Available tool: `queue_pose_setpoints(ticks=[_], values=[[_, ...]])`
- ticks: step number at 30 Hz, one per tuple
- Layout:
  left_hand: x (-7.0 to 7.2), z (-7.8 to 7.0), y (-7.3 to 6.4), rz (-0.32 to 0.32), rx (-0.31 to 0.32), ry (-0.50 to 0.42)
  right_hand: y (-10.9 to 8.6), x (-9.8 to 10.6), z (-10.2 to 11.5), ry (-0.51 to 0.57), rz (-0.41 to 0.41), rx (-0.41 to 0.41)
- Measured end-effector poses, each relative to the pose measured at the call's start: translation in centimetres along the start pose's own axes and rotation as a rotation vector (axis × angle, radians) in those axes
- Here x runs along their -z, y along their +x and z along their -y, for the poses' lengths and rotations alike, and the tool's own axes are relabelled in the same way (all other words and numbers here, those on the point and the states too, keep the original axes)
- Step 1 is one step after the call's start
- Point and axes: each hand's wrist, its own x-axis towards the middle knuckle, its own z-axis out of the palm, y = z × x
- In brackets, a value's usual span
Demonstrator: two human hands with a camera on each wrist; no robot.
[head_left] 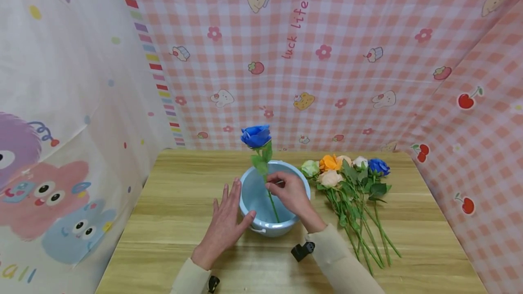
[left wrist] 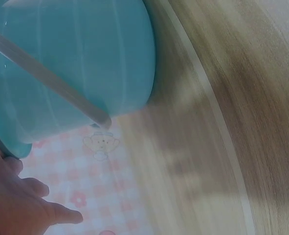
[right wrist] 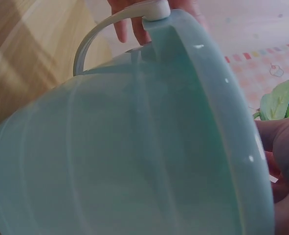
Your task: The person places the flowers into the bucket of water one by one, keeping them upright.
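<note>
A light blue bucket with a pale handle stands on the table. My right hand is over its opening and pinches the green stem of a blue rose. The stem slants down inside the bucket, and the bloom rises above the far rim. At the bucket's left side, my left hand touches the rim with its fingers extended. In the right wrist view, the bucket's wall covers most of the frame, and only some leaves and a bit of blue petal show.
Right of the bucket lies a bunch of artificial roses in orange, white, cream, pale green and blue, stems toward the front. The wooden table meets a pink checked cloth at the back and a white patterned cloth at the left.
</note>
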Motion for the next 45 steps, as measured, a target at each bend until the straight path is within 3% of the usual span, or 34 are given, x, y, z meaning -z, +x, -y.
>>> queue_pose_setpoints(ticks=[7,17,28,35,45], values=[[-0.1,0.0,-0.1,-0.004,-0.010,0.003,0.4,-0.7,-0.1,-0.002,0.056,-0.014],[-0.2,0.0,0.0,-0.004,-0.012,-0.003,1.1,-0.9,-0.3,0.022,0.117,-0.097],[-0.5,0.1,-0.2,-0.023,-0.015,-0.014,1.7,-1.2,-0.6,-0.034,0.150,-0.147],[-0.4,0.0,-0.1,-0.005,0.004,-0.007,2.0,-1.1,-0.8,-0.096,0.218,-0.194],[-0.4,0.1,0.0,-0.027,-0.013,-0.008,1.5,-0.5,-0.3,-0.149,0.198,-0.148]])
